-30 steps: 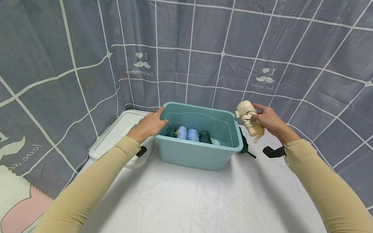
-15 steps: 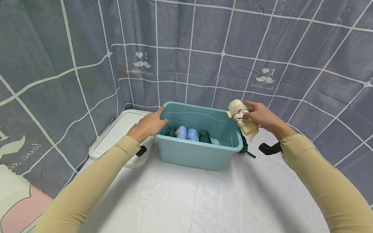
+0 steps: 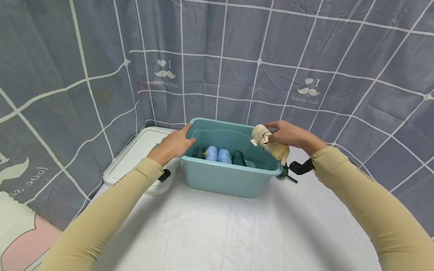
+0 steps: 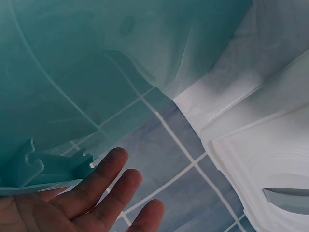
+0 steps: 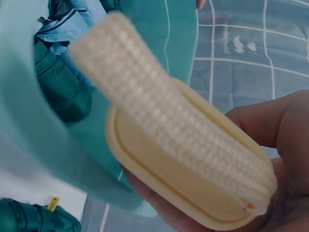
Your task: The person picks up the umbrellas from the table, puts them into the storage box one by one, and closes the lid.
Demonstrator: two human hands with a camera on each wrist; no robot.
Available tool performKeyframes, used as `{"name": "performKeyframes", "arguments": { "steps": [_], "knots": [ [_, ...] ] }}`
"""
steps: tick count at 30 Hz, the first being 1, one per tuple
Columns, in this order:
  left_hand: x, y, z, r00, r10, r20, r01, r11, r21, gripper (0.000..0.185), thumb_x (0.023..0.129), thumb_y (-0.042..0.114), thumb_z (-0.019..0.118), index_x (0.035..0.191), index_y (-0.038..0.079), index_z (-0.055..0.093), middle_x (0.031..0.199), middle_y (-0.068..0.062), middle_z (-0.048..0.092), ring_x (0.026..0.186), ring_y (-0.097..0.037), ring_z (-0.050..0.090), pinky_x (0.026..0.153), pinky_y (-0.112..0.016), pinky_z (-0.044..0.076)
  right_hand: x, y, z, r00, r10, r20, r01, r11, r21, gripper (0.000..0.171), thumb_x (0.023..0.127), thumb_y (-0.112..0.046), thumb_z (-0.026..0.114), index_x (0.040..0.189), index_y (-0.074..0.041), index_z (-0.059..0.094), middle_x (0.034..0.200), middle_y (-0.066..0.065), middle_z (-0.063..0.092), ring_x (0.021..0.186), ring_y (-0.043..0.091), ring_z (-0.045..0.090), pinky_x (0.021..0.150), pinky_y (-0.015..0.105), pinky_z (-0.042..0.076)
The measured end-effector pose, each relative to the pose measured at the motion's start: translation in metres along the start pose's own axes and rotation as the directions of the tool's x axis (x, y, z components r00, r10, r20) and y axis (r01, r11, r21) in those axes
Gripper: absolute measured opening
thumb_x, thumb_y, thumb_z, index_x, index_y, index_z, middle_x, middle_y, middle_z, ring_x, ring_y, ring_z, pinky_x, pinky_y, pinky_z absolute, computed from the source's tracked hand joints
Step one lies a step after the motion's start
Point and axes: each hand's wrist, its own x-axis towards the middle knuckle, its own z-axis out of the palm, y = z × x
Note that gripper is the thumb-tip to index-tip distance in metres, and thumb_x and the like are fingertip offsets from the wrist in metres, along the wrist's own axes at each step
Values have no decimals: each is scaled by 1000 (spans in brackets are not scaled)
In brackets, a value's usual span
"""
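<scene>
Now the right hand (image 3: 288, 134) is gripping a folded cream umbrella (image 3: 269, 144), tilting it over the right rim of the teal bin (image 3: 234, 177) at the bench's back edge. The left hand (image 3: 174, 145), its grip relaxed and wide, is resting on the bin's left rim beside a white lid (image 3: 135, 154).

Bin (image 3: 230, 177) front wall hides lower parts of the rolled umbrellas (image 3: 218, 155) inside; dark umbrella (image 3: 284, 171) behind bin's right corner mostly hidden. Left wrist view: left hand (image 4: 72, 203) cut off at bottom edge, thumb out of frame. Right wrist view: beige umbrella (image 5: 193, 159) strap blurred, right hand (image 5: 270, 145) cut off at right edge.
</scene>
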Motion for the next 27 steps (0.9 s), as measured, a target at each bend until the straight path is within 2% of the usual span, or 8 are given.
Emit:
{"name": "performKeyframes", "arguments": {
  "steps": [2,9,16,18,23,27],
  "knots": [
    [1,0,0,1000,1,-2,-1,1000,3,75,100,45,42,164,18,11,159,-22,37,141,-43,42,108,-64,39,3,-4,2,1000,5,22,-5,1000,-17,74,90,-5,54,158,-1,27,153,29,40,80,19,59,65,32,49],
    [0,0,0,1000,1,-14,-1,1000,0,75,100,45,43,164,19,13,158,-21,39,140,-42,44,106,-63,41,18,-12,8,994,47,99,-46,999,-15,72,90,-3,52,157,4,26,153,31,38,74,19,56,63,32,49],
    [-2,1,1,1000,-3,-22,3,1000,-3,75,100,45,43,164,20,14,157,-22,39,140,-42,43,107,-62,40,35,-14,14,979,82,187,-71,995,-65,71,89,-1,50,155,7,28,154,30,37,59,12,47,57,28,42],
    [-2,1,0,1000,-5,-24,5,1000,-1,75,100,45,43,164,20,14,157,-21,40,140,-42,44,106,-62,41,39,-15,15,973,94,211,-77,993,-86,70,89,-2,50,155,9,28,154,31,37,60,12,49,57,27,44],
    [-2,2,0,1000,-5,-18,5,1000,0,74,101,45,43,164,21,13,157,-21,41,140,-42,44,106,-62,41,50,-18,17,954,142,265,-106,984,-144,67,92,-5,50,154,10,28,155,31,35,76,15,58,63,26,50],
    [-1,2,1,1000,-5,-13,5,1000,-5,74,101,45,44,164,21,13,157,-20,41,140,-41,45,106,-62,42,58,-18,21,931,160,328,-115,981,-154,62,93,-3,49,151,12,33,147,31,42,74,15,56,62,25,49]
  ]
}}
